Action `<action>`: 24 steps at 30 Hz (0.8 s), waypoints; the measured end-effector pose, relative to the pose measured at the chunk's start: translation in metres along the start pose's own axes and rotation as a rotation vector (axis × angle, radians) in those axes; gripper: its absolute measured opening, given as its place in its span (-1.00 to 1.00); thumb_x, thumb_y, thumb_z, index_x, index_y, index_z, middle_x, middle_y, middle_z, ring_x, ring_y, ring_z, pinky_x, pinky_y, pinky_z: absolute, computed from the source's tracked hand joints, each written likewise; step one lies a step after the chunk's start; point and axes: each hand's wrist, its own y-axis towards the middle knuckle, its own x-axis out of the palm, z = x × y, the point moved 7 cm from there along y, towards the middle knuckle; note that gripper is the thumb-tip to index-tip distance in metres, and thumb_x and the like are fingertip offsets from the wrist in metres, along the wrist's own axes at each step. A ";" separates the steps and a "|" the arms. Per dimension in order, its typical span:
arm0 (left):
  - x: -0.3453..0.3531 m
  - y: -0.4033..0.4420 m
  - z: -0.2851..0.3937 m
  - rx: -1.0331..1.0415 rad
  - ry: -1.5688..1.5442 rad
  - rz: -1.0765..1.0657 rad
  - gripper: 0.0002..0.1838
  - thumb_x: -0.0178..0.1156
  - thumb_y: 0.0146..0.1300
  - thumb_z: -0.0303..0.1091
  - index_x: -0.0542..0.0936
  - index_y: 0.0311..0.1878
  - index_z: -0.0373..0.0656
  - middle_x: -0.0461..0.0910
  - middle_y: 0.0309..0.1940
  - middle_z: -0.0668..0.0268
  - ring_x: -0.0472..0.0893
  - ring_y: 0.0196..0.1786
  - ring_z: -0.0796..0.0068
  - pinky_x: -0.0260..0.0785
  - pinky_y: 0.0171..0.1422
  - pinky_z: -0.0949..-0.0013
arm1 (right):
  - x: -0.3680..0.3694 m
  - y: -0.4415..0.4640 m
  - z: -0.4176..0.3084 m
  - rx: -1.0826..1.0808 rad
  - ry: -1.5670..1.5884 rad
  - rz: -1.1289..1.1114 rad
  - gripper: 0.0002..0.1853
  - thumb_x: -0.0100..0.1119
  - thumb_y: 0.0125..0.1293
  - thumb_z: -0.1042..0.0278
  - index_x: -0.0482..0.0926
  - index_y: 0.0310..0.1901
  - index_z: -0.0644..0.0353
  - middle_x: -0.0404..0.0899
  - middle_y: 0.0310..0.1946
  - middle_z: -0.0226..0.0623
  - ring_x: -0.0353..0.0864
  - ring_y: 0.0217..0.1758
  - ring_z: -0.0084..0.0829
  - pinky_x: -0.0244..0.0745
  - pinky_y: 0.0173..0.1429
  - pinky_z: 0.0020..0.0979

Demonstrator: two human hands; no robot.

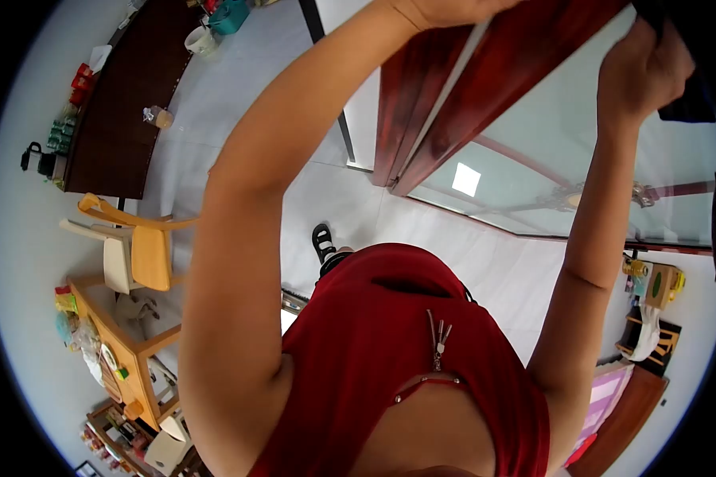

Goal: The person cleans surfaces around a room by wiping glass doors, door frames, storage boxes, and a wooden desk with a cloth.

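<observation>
Both of my arms are raised in front of me. My left hand (453, 9) is at the top edge of the view, beside the red wooden door frame (422, 95); its fingers are mostly cut off, so what they hold cannot be seen. Higher on the right, my right hand (648, 71) is closed in a fist around a black cloth-like item (688, 107). Dark material shows above and below that fist, and its full shape is lost in the dark rim. Behind the right forearm is a glass door panel (525, 151) with red framing.
A dark brown table (123, 103) stands at upper left, with a clear cup (157, 117) at its edge. Wooden chairs (151, 250) and a light wooden table (139, 358) are at left. A cardboard box (659, 286) and a pink checked cloth (608, 397) are at right.
</observation>
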 end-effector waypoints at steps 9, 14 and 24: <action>-0.093 -0.137 -0.075 -0.325 -0.010 -0.060 -0.25 0.09 0.37 0.00 0.23 0.46 -0.31 0.01 0.52 -0.18 0.01 0.56 -0.14 -0.32 0.55 -0.11 | 0.028 -0.165 -0.203 0.186 0.272 -0.792 -0.74 0.18 0.13 0.44 0.73 -0.16 -0.01 0.61 0.14 -0.35 0.50 0.16 -0.11 0.43 0.22 -0.20; -0.103 -0.186 -0.142 -0.483 -0.122 -0.198 -0.25 0.10 0.40 -0.16 0.10 0.51 -0.35 0.06 0.52 -0.08 0.05 0.56 -0.11 -0.13 0.55 -0.05 | 0.025 -0.079 -0.221 0.271 0.033 -0.242 -0.81 0.30 0.12 0.44 0.73 -0.19 0.02 0.62 0.12 -0.23 0.40 0.25 -0.13 0.22 0.37 -0.24; -0.069 -0.221 -0.153 -0.686 -0.851 -0.294 -0.23 -0.12 0.52 0.02 -0.20 0.60 -0.04 -0.22 0.61 0.09 -0.13 0.62 0.05 -0.23 0.63 0.13 | 0.093 -0.096 -0.203 0.740 -0.087 -0.080 -0.47 -0.14 0.29 0.74 0.37 0.33 0.35 0.17 0.41 0.20 0.10 0.51 0.11 -0.02 0.53 -0.12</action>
